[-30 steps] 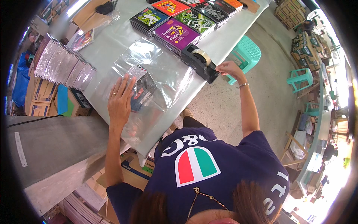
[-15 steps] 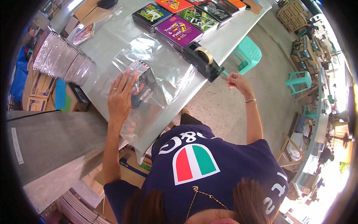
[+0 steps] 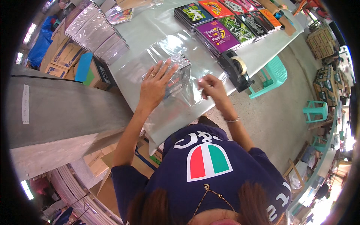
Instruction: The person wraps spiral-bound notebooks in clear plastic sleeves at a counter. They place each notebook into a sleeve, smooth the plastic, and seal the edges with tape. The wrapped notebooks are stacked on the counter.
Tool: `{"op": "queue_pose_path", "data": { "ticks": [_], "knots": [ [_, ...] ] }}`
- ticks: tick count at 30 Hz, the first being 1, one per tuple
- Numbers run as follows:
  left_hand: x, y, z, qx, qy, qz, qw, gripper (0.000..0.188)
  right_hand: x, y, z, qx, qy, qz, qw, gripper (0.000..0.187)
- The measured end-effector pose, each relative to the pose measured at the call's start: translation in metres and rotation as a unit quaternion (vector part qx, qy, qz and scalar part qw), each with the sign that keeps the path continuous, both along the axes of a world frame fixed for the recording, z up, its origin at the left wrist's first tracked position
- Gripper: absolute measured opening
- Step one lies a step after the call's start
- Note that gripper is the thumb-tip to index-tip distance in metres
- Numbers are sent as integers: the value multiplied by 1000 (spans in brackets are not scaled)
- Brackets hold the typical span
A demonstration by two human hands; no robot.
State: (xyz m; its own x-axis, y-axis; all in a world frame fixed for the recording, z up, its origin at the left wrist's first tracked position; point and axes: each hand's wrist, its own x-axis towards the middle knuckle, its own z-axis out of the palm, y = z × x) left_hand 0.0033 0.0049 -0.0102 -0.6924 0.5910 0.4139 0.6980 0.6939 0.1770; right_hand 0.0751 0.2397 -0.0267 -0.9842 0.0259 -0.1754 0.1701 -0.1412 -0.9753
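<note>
My left hand (image 3: pixel 155 84) lies flat with its fingers spread on a dark spiral notebook (image 3: pixel 181 77) in clear plastic wrap. The loose plastic (image 3: pixel 176 42) spreads around the notebook on the table. Just right of the notebook, my right hand (image 3: pixel 213 89) is over the plastic with thumb and fingers pinched together. Whatever those fingertips may hold is too small to see. Beyond the right hand, a black tape dispenser (image 3: pixel 233 71) with a roll of tape (image 3: pixel 239 65) stands at the table's right edge.
Stacks of colourful spiral notebooks (image 3: pixel 219 36) sit at the far side of the grey table (image 3: pixel 142 48). A row of wrapped notebooks (image 3: pixel 95 33) lies at the far left. A grey ledge (image 3: pixel 71 108) adjoins the left side, and a green stool (image 3: pixel 275 75) stands right of the table.
My right hand has moved left from beside the tape dispenser to over the plastic near the notebook. My left hand stays on the notebook. The whole view has shifted.
</note>
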Motion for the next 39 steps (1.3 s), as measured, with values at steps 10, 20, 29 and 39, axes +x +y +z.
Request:
{"op": "queue_pose_path", "data": {
  "ticks": [10, 20, 29, 39],
  "knots": [
    [1, 1, 0, -5, 12, 5, 1000, 51, -26, -74, 1, -26, -1, -30, 999, 27],
    [-2, -6, -1, -67, 56, -40, 995, 57, -26, -77, -27, -17, 21, -47, 999, 27],
    [1, 1, -7, 12, 72, -15, 997, 52, -35, -92, -41, -57, 43, -126, 989, 36],
    [2, 1, -4, 4, 67, -4, 998, 46, -46, -52, -51, 280, 228, -194, 912, 110]
  ]
}}
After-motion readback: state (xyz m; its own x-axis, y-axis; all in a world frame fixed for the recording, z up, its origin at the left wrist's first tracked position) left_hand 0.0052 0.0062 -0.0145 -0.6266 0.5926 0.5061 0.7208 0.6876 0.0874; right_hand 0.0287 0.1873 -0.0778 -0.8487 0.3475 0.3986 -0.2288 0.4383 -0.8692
